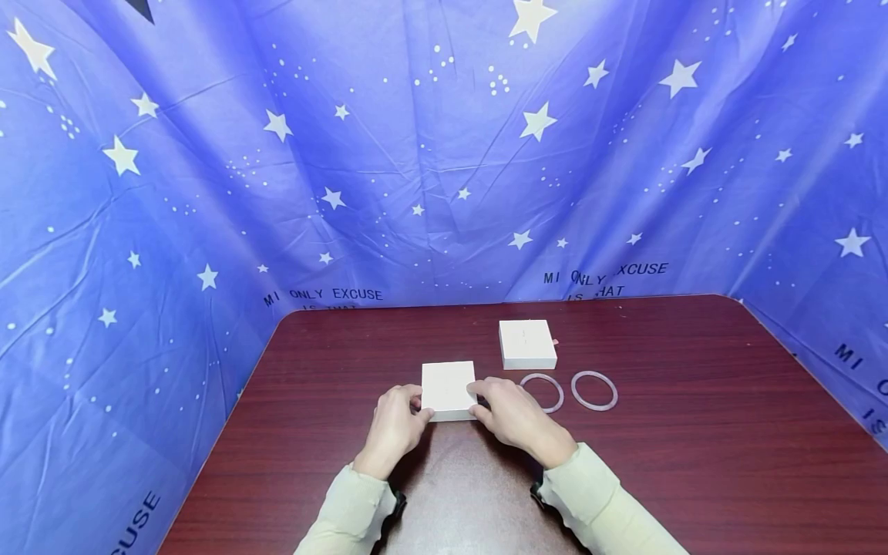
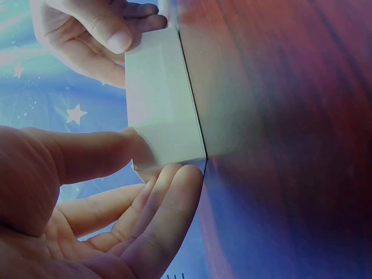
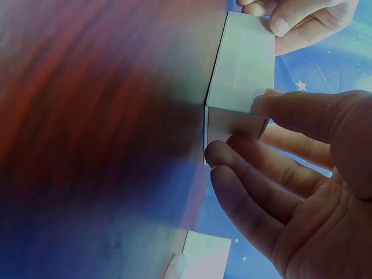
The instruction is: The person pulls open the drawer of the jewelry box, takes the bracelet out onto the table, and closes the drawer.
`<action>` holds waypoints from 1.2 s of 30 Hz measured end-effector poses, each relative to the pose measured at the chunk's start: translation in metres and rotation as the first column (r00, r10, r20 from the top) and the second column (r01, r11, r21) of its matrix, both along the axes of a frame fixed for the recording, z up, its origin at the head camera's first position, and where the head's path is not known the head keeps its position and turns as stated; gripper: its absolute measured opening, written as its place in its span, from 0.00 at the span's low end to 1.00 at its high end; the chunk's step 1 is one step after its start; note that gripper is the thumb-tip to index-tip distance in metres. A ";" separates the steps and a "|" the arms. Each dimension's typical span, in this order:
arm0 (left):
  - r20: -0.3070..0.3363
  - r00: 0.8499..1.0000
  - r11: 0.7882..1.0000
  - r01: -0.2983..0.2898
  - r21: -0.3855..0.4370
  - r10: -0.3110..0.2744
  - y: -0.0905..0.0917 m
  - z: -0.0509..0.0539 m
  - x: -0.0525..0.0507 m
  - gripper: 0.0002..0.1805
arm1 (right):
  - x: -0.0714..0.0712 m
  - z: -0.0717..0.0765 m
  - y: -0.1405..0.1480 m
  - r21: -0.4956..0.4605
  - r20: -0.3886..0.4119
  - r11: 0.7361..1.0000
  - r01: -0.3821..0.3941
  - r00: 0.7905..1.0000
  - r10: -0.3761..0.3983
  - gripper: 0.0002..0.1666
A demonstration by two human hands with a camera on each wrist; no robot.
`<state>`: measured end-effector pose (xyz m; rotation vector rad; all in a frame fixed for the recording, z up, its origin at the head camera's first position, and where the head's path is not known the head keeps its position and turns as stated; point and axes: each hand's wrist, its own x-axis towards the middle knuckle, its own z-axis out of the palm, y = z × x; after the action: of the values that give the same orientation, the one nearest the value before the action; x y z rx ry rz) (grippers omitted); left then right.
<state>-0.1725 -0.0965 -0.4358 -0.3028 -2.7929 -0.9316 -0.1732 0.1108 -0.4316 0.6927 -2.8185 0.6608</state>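
A flat white square box (image 1: 447, 388) lies on the table between both hands. My left hand (image 1: 397, 422) grips its left side, the thumb at the near corner and the fingers along the side. On the opposite side my right hand (image 1: 513, 412) holds it, with its thumb on the near corner and a finger at the top edge. In the left wrist view, the left thumb presses the box's near face (image 2: 160, 96) and the fingers bend against its end. The right wrist view shows the right thumb and fingers around the other end (image 3: 244, 64).
A second white box (image 1: 527, 344) with a small pink tab stands behind and to the right. Two pale lavender rings lie in front of it: the left ring (image 1: 561, 394) near my right hand, the other ring (image 1: 594, 408) farther right. A blue star-print curtain (image 1: 430, 154) surrounds the dark red wooden table (image 1: 694, 432).
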 end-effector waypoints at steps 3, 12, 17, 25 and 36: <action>-0.008 1.000 1.000 0.001 -0.001 -0.001 0.000 0.000 -0.001 0.10 | -0.001 0.000 0.000 0.001 0.001 1.000 0.004 1.000 -0.004 0.08; -0.016 1.000 1.000 -0.002 -0.009 0.002 0.001 -0.001 -0.003 0.09 | -0.003 -0.001 0.000 0.004 0.011 1.000 0.017 1.000 -0.017 0.07; -0.005 1.000 1.000 0.004 -0.004 -0.004 0.002 -0.001 -0.004 0.10 | -0.004 -0.002 0.001 0.008 -0.017 1.000 0.014 1.000 -0.013 0.07; -0.012 1.000 1.000 0.000 -0.011 0.000 0.001 0.002 -0.006 0.09 | -0.005 -0.001 0.000 -0.001 -0.005 1.000 0.013 1.000 -0.013 0.07; 0.013 1.000 1.000 -0.006 -0.002 0.006 0.003 0.004 -0.007 0.09 | -0.006 -0.001 0.000 -0.010 0.017 1.000 0.021 1.000 -0.021 0.07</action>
<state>-0.1792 -0.0934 -0.4320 -0.2890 -2.8050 -0.9323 -0.1796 0.1109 -0.4324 0.6582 -2.8316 0.6804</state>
